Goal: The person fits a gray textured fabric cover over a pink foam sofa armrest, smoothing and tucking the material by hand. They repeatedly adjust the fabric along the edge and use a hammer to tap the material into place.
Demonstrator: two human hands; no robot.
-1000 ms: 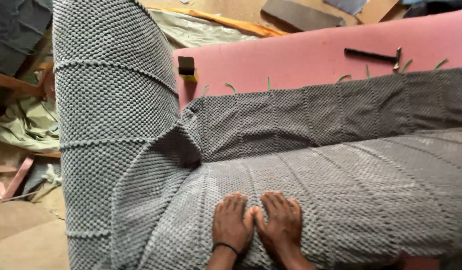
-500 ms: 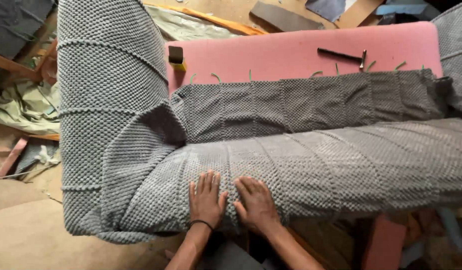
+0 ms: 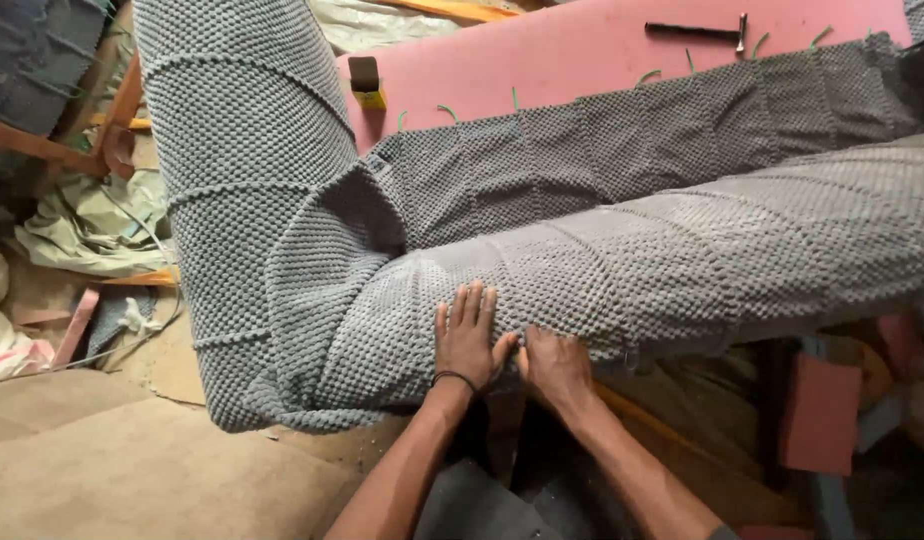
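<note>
A sofa frame covered in grey textured fabric point(image 3: 602, 250) fills the view, its armrest point(image 3: 242, 160) running up the left. Pink foam point(image 3: 582, 60) shows on the seat behind the fabric's edge. My left hand point(image 3: 465, 335) lies flat on the fabric at the front edge, fingers spread, a black band on its wrist. Beside it my right hand point(image 3: 554, 365) curls over the lower edge of the fabric, its fingers tucked under; whether it pinches the cloth I cannot tell.
A hammer point(image 3: 697, 30) lies on the pink foam at the top right. A small dark and yellow box point(image 3: 365, 82) stands near the armrest. Crumpled sheeting point(image 3: 92, 225) and a wooden frame point(image 3: 52, 140) lie on the left. Pink foam blocks point(image 3: 822, 415) sit low right.
The view has pulled back and shifted, so more floor shows under the sofa's front edge. Both hands have slid down from the top surface to the fabric's lower edge.
</note>
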